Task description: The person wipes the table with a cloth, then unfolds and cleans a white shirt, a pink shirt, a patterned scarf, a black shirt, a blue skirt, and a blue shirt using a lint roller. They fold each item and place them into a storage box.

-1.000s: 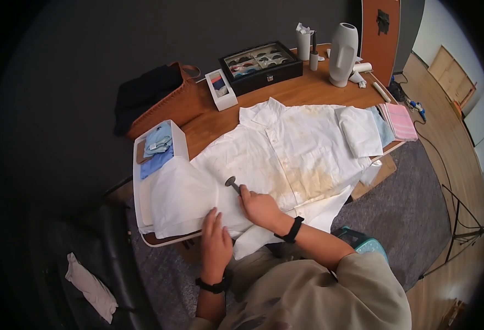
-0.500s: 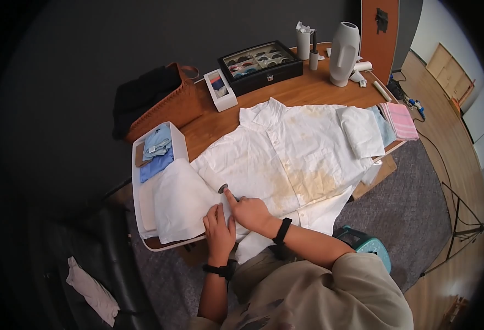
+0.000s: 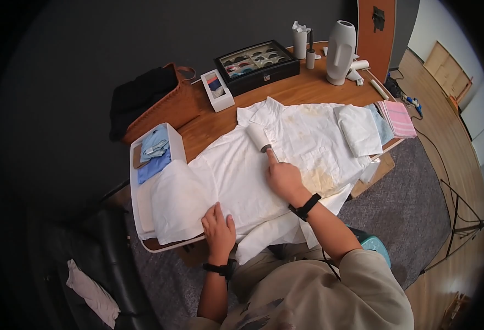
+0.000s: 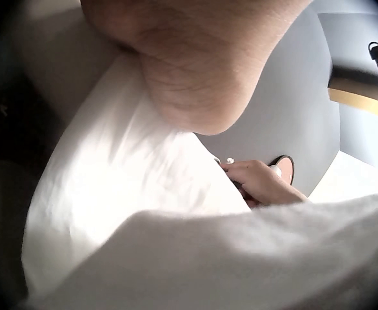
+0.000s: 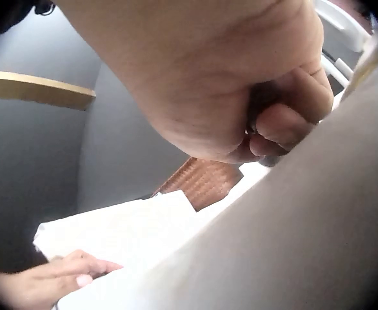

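Note:
A white shirt (image 3: 242, 176) with yellow-brown stains (image 3: 318, 179) lies spread over the table, its collar toward the far side. My right hand (image 3: 286, 181) grips the dark handle of a lint roller, index finger stretched along it. The roller's white roll (image 3: 257, 135) lies on the shirt just below the collar. In the right wrist view the curled fingers (image 5: 282, 126) wrap the handle, mostly hiding it. My left hand (image 3: 218, 231) rests with extended fingers on the fabric at the near edge, beside the sleeve. White cloth (image 4: 111, 174) fills much of the left wrist view beneath that palm.
At the left stands a white box (image 3: 177, 144) with folded blue clothes. Behind are a brown basket (image 3: 159, 104), a small white box (image 3: 227, 102), a black glasses case (image 3: 264, 77) and a white face vase (image 3: 341, 52). Pink folded cloth (image 3: 398, 119) lies at the right edge.
The lint roller first came slightly toward the body, then my right hand moved it away and rightward, up near the collar. My left hand shifted slightly right and stayed at the near edge.

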`<action>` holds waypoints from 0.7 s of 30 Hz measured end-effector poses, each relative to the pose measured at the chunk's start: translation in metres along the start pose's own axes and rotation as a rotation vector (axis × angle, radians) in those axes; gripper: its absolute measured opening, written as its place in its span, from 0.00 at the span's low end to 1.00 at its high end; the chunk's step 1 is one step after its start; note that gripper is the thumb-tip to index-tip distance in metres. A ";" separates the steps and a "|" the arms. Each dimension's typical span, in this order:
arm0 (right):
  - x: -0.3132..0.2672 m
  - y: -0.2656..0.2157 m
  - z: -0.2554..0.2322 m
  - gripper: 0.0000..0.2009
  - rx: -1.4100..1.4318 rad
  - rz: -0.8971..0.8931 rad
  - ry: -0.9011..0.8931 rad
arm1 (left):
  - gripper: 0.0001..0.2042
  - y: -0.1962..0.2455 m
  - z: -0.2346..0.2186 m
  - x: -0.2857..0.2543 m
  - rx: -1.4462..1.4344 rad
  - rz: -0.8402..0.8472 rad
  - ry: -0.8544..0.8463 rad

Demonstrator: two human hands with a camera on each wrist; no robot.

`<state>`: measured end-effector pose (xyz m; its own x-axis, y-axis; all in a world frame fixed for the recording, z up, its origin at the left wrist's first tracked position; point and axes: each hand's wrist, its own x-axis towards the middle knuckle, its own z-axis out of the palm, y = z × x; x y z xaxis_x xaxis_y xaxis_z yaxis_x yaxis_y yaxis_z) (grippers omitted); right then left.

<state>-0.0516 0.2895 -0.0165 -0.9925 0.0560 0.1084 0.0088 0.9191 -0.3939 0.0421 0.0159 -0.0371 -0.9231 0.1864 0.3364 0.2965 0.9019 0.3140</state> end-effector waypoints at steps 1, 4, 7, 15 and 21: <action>0.001 0.003 -0.007 0.32 0.009 0.021 0.017 | 0.27 -0.001 0.002 -0.001 0.014 0.006 -0.003; 0.007 0.004 -0.023 0.34 -0.008 0.124 0.018 | 0.27 -0.004 0.005 -0.001 0.030 0.016 0.001; 0.009 0.000 -0.020 0.34 -0.003 0.075 0.062 | 0.27 -0.003 0.005 -0.002 0.033 0.027 0.009; -0.008 -0.081 0.018 0.35 0.082 -0.288 -0.016 | 0.27 -0.006 0.006 -0.002 0.047 0.040 0.023; -0.005 -0.094 0.054 0.36 0.034 -0.339 -0.102 | 0.28 -0.004 0.006 -0.003 0.032 0.026 0.021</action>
<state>-0.0541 0.1815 -0.0292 -0.9455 -0.2908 0.1467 -0.3253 0.8650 -0.3820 0.0421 0.0143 -0.0443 -0.9096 0.2024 0.3629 0.3124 0.9090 0.2761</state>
